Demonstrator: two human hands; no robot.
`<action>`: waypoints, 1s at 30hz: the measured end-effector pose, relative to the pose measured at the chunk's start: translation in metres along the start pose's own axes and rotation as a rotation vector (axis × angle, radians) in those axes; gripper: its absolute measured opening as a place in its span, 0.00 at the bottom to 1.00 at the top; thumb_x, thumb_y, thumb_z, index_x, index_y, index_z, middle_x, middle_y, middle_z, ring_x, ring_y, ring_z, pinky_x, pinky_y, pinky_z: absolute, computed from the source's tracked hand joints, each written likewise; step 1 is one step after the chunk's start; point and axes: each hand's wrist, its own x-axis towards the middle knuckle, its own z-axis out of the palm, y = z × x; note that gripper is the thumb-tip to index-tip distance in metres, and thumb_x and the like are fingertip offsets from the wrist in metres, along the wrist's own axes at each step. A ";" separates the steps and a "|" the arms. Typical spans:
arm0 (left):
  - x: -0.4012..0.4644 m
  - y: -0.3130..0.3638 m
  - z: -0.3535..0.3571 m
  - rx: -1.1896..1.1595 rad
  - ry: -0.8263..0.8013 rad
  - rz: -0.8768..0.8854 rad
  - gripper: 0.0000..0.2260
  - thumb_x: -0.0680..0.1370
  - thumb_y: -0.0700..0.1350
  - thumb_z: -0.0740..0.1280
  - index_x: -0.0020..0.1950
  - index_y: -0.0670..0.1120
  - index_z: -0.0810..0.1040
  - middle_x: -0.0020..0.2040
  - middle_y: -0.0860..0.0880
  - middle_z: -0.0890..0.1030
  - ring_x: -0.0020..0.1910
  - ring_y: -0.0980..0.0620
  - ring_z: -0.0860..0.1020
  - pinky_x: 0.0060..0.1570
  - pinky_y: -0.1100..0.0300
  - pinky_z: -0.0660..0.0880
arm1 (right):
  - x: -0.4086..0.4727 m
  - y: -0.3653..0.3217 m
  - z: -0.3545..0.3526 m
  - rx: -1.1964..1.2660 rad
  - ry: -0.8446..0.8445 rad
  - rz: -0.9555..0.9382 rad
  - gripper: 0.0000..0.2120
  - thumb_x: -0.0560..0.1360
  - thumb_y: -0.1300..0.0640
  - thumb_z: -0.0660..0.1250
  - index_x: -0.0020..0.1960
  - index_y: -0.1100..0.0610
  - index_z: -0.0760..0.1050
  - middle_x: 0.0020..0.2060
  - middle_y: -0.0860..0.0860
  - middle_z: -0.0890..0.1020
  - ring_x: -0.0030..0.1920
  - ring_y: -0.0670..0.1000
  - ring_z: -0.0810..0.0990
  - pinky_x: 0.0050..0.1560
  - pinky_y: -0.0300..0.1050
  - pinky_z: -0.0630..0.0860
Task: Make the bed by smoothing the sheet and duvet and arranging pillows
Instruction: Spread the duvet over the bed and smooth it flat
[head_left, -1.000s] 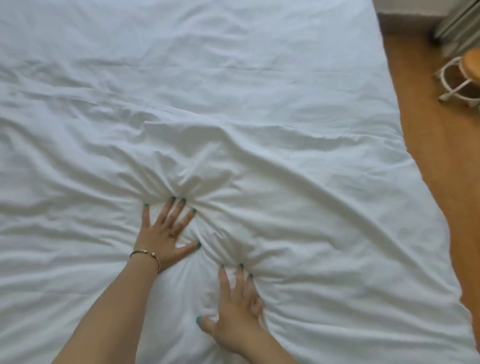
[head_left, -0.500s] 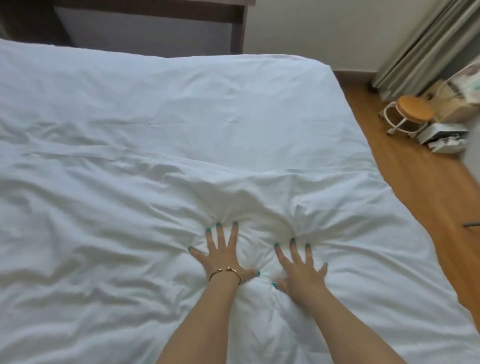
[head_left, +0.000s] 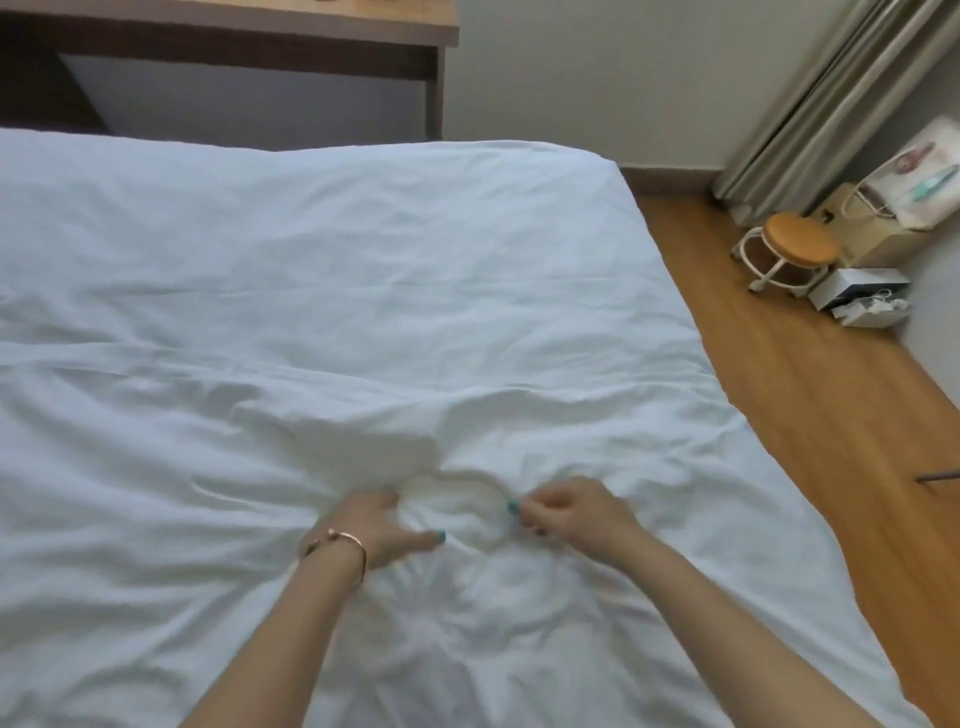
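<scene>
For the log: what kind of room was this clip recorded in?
Most likely a bedroom, perhaps a rented or guest room. A bed under a white duvet fills most of the view, a wooden desk stands against the wall beyond it, and curtains hang in the corner above a small round stool.

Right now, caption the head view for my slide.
Both hands, left hand and right hand, gather the white duvet into a bunch.

A wooden desk (head_left: 291, 31) stood against the wall. A curtain (head_left: 831, 98) hung at the far right. On the wooden floor (head_left: 810, 415), a round stool (head_left: 792, 249) stood beside a white box (head_left: 857, 293) and a bag (head_left: 914, 182).
</scene>
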 end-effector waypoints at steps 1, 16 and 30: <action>0.007 0.015 -0.022 -0.173 0.187 -0.007 0.25 0.68 0.68 0.66 0.57 0.53 0.81 0.60 0.50 0.80 0.61 0.46 0.76 0.58 0.52 0.74 | 0.017 0.007 -0.029 0.113 0.189 -0.022 0.06 0.75 0.41 0.66 0.45 0.37 0.81 0.44 0.43 0.85 0.44 0.46 0.84 0.52 0.52 0.79; 0.094 0.124 -0.006 0.389 0.180 0.062 0.32 0.65 0.67 0.70 0.60 0.50 0.66 0.55 0.49 0.72 0.48 0.45 0.79 0.43 0.55 0.74 | 0.136 0.105 -0.112 -0.425 0.113 0.095 0.34 0.66 0.40 0.74 0.65 0.47 0.62 0.58 0.51 0.70 0.52 0.57 0.77 0.47 0.47 0.71; 0.094 0.185 0.027 0.018 0.485 0.381 0.37 0.75 0.64 0.63 0.75 0.68 0.42 0.77 0.54 0.35 0.77 0.46 0.37 0.68 0.28 0.47 | 0.137 0.119 -0.117 0.195 0.466 -0.253 0.30 0.77 0.50 0.67 0.74 0.38 0.57 0.77 0.47 0.42 0.77 0.50 0.51 0.75 0.52 0.55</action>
